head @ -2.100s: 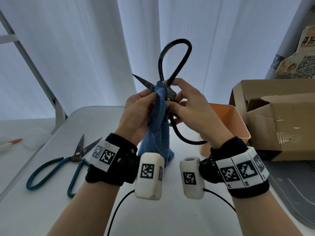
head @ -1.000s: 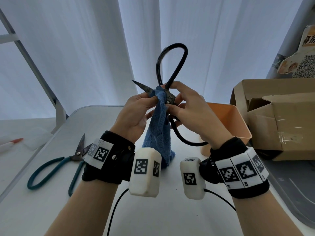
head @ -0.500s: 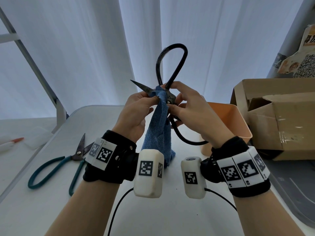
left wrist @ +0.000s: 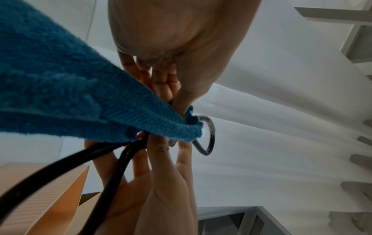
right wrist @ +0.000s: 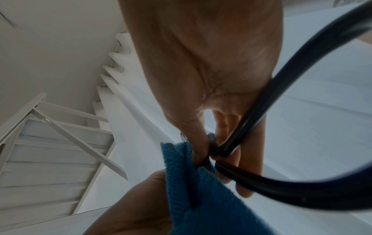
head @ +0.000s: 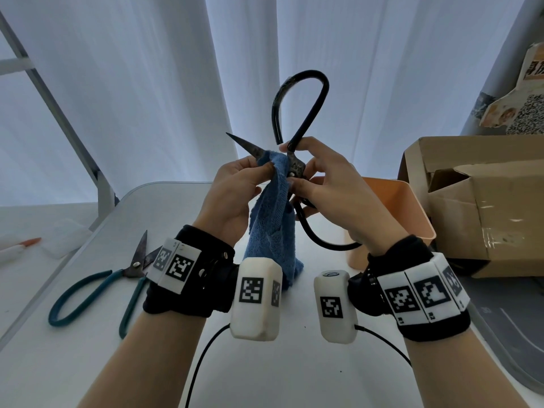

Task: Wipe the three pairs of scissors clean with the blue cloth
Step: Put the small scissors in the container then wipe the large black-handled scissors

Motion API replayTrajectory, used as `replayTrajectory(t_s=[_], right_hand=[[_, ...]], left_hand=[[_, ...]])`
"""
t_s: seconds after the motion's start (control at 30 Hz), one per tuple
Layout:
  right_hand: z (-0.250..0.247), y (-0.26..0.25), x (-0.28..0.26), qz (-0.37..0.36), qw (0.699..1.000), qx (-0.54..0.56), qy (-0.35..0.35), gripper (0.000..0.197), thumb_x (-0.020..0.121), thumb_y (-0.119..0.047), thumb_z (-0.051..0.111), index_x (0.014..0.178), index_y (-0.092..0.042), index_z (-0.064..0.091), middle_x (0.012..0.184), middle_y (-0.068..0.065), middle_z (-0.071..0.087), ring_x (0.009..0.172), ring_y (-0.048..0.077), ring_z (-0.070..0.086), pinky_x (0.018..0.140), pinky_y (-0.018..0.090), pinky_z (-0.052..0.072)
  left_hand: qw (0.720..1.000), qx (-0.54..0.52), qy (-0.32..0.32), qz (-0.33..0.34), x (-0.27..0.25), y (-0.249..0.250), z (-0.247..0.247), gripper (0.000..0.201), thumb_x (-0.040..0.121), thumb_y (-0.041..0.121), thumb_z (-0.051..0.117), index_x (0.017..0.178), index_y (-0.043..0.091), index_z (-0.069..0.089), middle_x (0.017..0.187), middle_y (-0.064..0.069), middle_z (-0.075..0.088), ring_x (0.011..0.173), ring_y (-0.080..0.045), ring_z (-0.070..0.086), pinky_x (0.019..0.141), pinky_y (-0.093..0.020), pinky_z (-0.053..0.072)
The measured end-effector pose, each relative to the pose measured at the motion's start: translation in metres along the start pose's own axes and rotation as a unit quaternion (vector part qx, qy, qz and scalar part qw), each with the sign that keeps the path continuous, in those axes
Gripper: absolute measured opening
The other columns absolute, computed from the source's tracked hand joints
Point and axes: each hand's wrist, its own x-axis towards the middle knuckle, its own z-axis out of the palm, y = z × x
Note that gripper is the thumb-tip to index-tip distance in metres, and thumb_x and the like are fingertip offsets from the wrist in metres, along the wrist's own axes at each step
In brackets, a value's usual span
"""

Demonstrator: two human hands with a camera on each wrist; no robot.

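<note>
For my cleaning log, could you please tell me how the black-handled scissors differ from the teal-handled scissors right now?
The black-handled scissors are held up in the air by the right hand; the teal-handled scissors lie flat on the white table. The blue cloth covers part of the black pair's blades; the teal pair is untouched. Both have open blades and long loop handles.

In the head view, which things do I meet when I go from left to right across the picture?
Red-tipped pen → teal-handled scissors → left hand → blue cloth → right hand → orange bin → cardboard box.
</note>
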Motion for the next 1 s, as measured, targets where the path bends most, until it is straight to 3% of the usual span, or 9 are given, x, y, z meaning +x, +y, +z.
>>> replayTrajectory(t_s=[0.1,0.23,0.4,0.53,0.63,0.8,0.9,1.0], right_hand=[[-0.0009,0.0022,0.0007,0.005,1.0,0.002,0.013,0.04,0.094,-0.007,0.067,0.128,-0.025,0.056,0.083,0.01,0.058,0.069,0.024,0.074,0.062,0.046,0.063],[-0.004,0.004,0.0012,0.006,1.0,0.003,0.027,0.038,0.094,-0.006,0.066,0.125,-0.027,0.057,0.087,0.013,0.06,0.071,0.025,0.074,0.061,0.045,0.064],[-0.0015,0.0016,0.0003,0.005,1.0,0.012,0.011,0.037,0.095,-0.007,0.066,0.127,-0.025,0.056,0.084,0.012,0.058,0.07,0.027,0.074,0.062,0.047,0.064],[-0.0002,0.0002,0.0002,0.002,1.0,0.013,0.011,0.038,0.095,-0.008,0.067,0.127,-0.025,0.056,0.084,0.012,0.059,0.071,0.026,0.074,0.062,0.046,0.064],[-0.0014,0.0013,0.0005,0.007,1.0,0.015,0.022,0.038,0.095,-0.007,0.066,0.127,-0.026,0.056,0.086,0.013,0.059,0.071,0.025,0.074,0.061,0.044,0.064],[-0.0026,0.0022,0.0002,0.008,0.999,0.018,0.025,0.038,0.095,-0.006,0.065,0.127,-0.025,0.056,0.084,0.011,0.059,0.071,0.024,0.074,0.061,0.044,0.064],[-0.0022,0.0014,0.0006,0.008,1.0,0.02,0.019,0.038,0.095,-0.007,0.066,0.127,-0.025,0.056,0.084,0.011,0.058,0.071,0.025,0.074,0.061,0.044,0.064],[-0.0023,0.0014,0.0008,0.009,0.999,0.024,0.02,0.038,0.095,-0.007,0.066,0.127,-0.025,0.056,0.085,0.012,0.057,0.071,0.026,0.074,0.061,0.045,0.064]], left_hand=[[1.0,-0.004,-0.014,-0.006,0.0004,0.0005,-0.0007,0.015,0.094,0.009,0.062,0.102,0.003,0.072,0.09,-0.002,0.072,0.09,-0.015,0.063,0.102,-0.036,0.043],[0.999,-0.014,-0.03,-0.003,0.0011,0.0015,-0.0013,0.018,0.096,0.0,0.054,0.102,0.004,0.07,0.092,-0.004,0.072,0.086,-0.013,0.063,0.092,-0.027,0.047],[0.999,-0.042,-0.009,-0.01,0.0004,-0.0007,0.001,0.016,0.089,0.007,0.065,0.105,0.004,0.066,0.093,-0.004,0.069,0.087,-0.012,0.063,0.097,-0.033,0.043],[0.998,-0.054,0.022,-0.013,0.002,-0.0031,-0.0018,0.023,0.086,0.013,0.071,0.106,0.005,0.063,0.082,0.0,0.066,0.08,-0.011,0.059,0.093,-0.033,0.039],[0.998,-0.058,0.027,-0.008,0.002,-0.002,-0.0022,0.008,0.09,0.009,0.067,0.096,0.006,0.071,0.086,-0.001,0.07,0.086,-0.014,0.06,0.094,-0.032,0.042],[0.997,-0.072,0.008,0.001,0.001,-0.0015,-0.0005,0.014,0.095,0.006,0.06,0.1,0.008,0.073,0.092,-0.002,0.074,0.083,-0.011,0.066,0.088,-0.027,0.049],[0.997,-0.077,0.025,-0.002,0.0007,-0.0028,-0.0027,0.012,0.094,0.01,0.062,0.097,0.006,0.073,0.085,-0.003,0.072,0.075,-0.01,0.064,0.079,-0.023,0.051],[0.997,-0.077,0.023,-0.006,0.0009,-0.0025,-0.0048,0.011,0.093,0.012,0.064,0.094,0.006,0.073,0.084,-0.004,0.071,0.08,-0.015,0.06,0.084,-0.026,0.049]])
